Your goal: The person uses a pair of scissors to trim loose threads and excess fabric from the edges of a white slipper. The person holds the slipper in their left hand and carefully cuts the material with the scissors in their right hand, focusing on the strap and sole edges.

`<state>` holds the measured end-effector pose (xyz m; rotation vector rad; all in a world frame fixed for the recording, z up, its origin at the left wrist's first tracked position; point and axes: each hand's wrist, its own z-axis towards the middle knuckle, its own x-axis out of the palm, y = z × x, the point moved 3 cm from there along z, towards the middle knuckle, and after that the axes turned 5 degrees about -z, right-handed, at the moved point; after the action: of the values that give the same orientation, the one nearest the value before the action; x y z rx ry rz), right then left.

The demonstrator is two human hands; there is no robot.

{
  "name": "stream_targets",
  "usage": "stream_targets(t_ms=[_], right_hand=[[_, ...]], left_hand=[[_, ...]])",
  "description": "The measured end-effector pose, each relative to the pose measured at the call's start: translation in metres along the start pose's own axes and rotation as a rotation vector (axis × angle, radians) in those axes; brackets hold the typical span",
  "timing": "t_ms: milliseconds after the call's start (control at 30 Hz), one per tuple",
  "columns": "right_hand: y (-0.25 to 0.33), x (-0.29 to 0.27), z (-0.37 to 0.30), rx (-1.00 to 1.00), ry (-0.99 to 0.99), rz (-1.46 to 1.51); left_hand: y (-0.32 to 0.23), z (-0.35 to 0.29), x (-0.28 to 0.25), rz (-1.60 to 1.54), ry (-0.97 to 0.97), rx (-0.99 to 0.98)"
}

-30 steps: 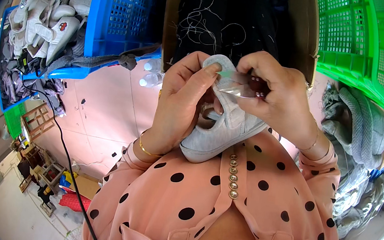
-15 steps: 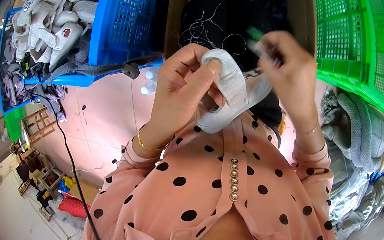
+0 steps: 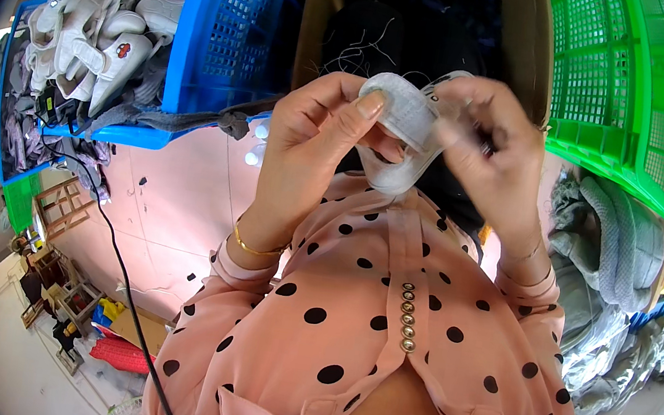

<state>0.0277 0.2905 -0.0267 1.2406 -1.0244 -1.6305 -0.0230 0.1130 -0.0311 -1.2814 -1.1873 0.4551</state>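
A white shoe upper [image 3: 392, 173], curved into an open loop, is in front of my chest. My left hand [image 3: 318, 125] pinches its padded edge, thumb on top and fingers tucked behind. On the other side, my right hand [image 3: 494, 141] is curled, with thumb and forefinger at the edge of the upper. Something small and dark with a shiny spot shows in that palm; blur hides what it is. Loose pale threads [image 3: 362, 55] lie on the dark cloth over my lap, just beyond the upper.
A blue crate [image 3: 239, 25] stands at the left, beside a heap of white shoe uppers [image 3: 90, 29]. At the right is a green basket [image 3: 594, 92], with grey uppers [image 3: 620, 240] near it. An open cardboard box [image 3: 534, 41] lies ahead. A black cable [image 3: 126, 280] hangs at the left.
My right hand has come down and left to the upper; the green-tipped thing at its fingers no longer shows. My left hand has raised and turned the upper slightly.
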Motion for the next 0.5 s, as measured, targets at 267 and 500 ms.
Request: stream_targets(t_ms=[267,500], right_hand=[[0.006,0.012,-0.002,-0.326,-0.048,-0.493],[-0.014,0.004,-0.003,-0.041,-0.045,-0.019]], left_hand=[[-0.002,-0.002,0.002,0.033,0.003,0.052],[-0.006,0.003,0.004,0.276,-0.005,0.273]])
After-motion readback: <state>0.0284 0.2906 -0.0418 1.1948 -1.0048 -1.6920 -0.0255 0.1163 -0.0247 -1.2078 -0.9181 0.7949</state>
